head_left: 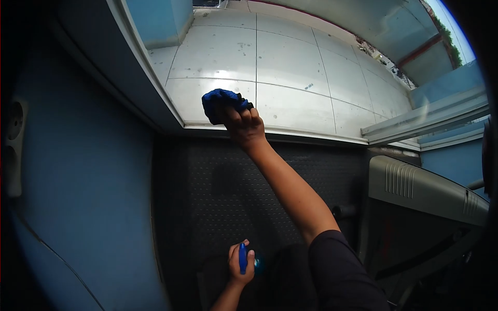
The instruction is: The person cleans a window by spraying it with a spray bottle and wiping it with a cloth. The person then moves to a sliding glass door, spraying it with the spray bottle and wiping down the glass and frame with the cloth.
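Observation:
My right hand [242, 123] is stretched far forward, its fingers closed on a bunched blue cloth [218, 99] with dark edges. The cloth is up at the glass pane, near the lower left corner of its white frame [176, 111]; whether it touches the glass I cannot tell. Low in the view, my left hand [237, 264] is wrapped round a spray bottle [243, 258] with a blue trigger head. Only a bit of the bottle's teal body shows beside the thumb; the rest is hidden by the hand and shadow.
Below the frame lies a dark textured floor mat [223, 192]. A grey machine with vents [410, 181] stands close on the right. On the left are a blue wall [88, 192] and a power socket strip [15, 147]. Pale tiles [290, 67] stretch beyond the glass.

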A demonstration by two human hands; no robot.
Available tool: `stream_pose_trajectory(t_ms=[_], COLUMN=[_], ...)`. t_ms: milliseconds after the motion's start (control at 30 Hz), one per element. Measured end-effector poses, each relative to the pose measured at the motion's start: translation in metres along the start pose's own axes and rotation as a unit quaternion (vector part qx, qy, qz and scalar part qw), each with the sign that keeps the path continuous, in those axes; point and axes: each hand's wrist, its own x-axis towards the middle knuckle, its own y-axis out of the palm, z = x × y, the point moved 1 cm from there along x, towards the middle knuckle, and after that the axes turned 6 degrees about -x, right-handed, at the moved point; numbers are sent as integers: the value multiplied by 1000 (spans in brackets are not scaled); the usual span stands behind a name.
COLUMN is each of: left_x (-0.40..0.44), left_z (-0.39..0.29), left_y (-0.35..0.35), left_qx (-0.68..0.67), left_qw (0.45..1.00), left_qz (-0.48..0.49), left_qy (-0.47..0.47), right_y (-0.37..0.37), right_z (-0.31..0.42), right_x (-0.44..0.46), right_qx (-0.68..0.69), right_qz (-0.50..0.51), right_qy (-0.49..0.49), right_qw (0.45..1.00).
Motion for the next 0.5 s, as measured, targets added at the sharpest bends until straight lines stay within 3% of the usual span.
stream_pose_trajectory(t_ms=[267,400,500], left_x=[-8,-9,-8], left_z=[14,17,12], left_y=[13,28,33], left_qx=[51,72,103], left_qw=[997,996,994], left_qz=[45,30,45], left_qy=[47,33,10], right_y=[-27,-41,-52], right_z=[-220,-296,-329], right_x=[-140,-194,-221], right_qx=[-40,-110,-155], right_qz=[115,199,190], right_qy=[76,137,174], right_qw=[990,964,954])
